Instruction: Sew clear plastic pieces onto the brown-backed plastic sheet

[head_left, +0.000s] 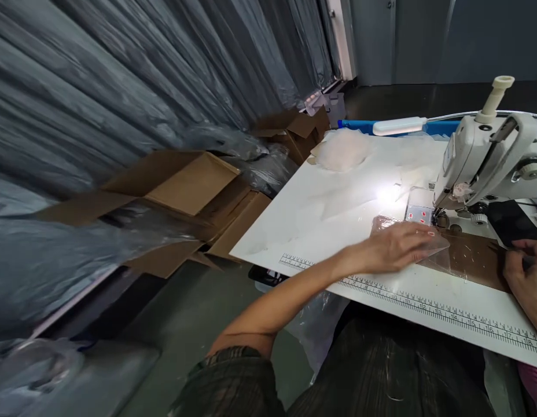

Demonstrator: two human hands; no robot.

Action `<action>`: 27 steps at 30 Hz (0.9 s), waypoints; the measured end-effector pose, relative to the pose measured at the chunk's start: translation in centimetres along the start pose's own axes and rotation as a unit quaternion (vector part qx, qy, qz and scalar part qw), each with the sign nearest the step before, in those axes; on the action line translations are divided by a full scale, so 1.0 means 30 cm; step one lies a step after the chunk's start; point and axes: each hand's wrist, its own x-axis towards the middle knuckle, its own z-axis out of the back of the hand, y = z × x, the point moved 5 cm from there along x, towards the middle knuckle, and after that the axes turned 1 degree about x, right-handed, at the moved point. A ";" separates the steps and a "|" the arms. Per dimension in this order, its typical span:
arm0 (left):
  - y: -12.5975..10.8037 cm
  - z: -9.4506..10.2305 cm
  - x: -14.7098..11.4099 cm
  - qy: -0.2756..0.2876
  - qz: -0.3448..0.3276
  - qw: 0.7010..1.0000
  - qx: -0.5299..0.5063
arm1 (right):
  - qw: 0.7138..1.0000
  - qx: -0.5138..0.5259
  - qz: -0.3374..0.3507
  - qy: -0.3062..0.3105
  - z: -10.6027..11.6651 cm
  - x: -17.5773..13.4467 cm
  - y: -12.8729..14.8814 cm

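My left hand point(396, 246) lies over a thin clear plastic sheet point(440, 248) just in front of the sewing machine's needle area. Its fingers are stretched out and slightly bent, a little blurred, with the thumb hidden. The sheet shows on both sides of the hand. At the right edge, my right hand point(526, 275) is curled around something dark that I cannot make out, beside a flat brown panel point(477, 260) on the machine bed. The white sewing machine point(468, 145) stands behind both hands, its lamp lighting the table.
The white tabletop point(268, 231) has a printed ruler point(407, 298) along its front edge. A pale translucent pile point(343, 150) sits at the back left. A black phone-like slab point(509, 222) lies right of the needle. Open cardboard boxes point(194, 182) stand left of the table, by a grey curtain point(121, 75).
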 end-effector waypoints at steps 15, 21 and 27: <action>0.069 0.038 0.055 -0.046 0.132 0.971 -0.193 | 0.933 0.246 0.227 0.135 -0.024 -0.024 0.173; 0.119 0.106 0.050 -0.109 0.185 0.912 -0.348 | 0.892 0.288 0.153 0.312 -0.112 -0.005 0.282; 0.213 0.159 0.058 -0.159 0.185 0.969 -0.027 | 0.920 0.264 0.050 0.286 -0.137 0.051 0.277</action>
